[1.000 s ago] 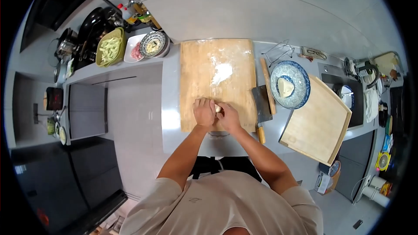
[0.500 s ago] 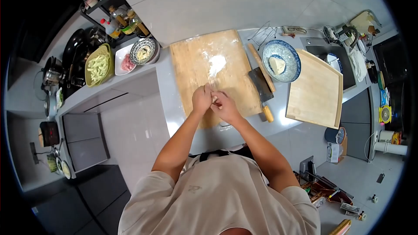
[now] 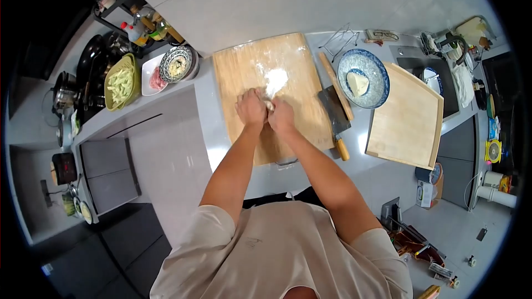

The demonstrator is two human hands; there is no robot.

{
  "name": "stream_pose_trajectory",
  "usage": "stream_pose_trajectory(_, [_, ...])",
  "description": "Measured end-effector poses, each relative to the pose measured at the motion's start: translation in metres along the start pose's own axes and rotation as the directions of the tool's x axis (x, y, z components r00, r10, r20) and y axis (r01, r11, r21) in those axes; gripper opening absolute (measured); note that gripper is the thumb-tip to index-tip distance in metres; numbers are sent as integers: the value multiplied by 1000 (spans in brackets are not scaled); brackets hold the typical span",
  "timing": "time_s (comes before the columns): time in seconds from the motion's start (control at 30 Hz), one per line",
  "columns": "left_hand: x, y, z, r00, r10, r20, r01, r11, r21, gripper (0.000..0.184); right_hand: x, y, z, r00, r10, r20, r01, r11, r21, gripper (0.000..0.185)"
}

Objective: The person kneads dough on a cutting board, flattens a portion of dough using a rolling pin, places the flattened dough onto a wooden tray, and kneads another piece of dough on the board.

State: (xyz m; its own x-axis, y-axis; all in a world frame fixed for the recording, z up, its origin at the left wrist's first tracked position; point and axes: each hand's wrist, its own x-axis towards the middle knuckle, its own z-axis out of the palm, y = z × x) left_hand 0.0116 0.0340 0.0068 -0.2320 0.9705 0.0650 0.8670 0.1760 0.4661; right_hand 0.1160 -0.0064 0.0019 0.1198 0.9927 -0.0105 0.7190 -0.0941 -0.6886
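My left hand (image 3: 252,108) and my right hand (image 3: 281,115) meet over the floured wooden board (image 3: 235,69). Between them shows a small pale piece of dough (image 3: 269,105), mostly covered by the fingers. Both hands have curled fingers closed around it. To the right of the hands, a cleaver (image 3: 334,109) lies near the board's right edge, its wooden handle toward me. Beside it is a rolling pin (image 3: 335,86). A larger lump of dough (image 3: 358,83) rests in the blue patterned bowl (image 3: 379,72).
A wooden tray (image 3: 404,119) lies at the right, before the sink (image 3: 451,97). Leftward stand a patterned bowl (image 3: 191,61) with chopped food, a white dish of meat (image 3: 155,77) and a green basket of cut vegetables (image 3: 122,86). Bottles (image 3: 160,27) fill a rack behind them.
Both hands have moved forward, farther onto the board, with the piece of dough between them. My left hand's fingers now point away from me. The view has shifted slightly.
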Motion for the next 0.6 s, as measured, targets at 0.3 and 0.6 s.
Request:
stream_pose_trajectory(0.3, [-35, -21, -43, 973, 2, 231, 113, 867, -485, 53, -56, -27, -54, 952, -219, 214, 116, 905, 410, 37])
stream_pose_trajectory(0.6, [-29, -16, -12, 959, 254, -129, -255, 967, 7, 29, -42, -4, -14, 993, 60, 104, -73, 989, 132, 23])
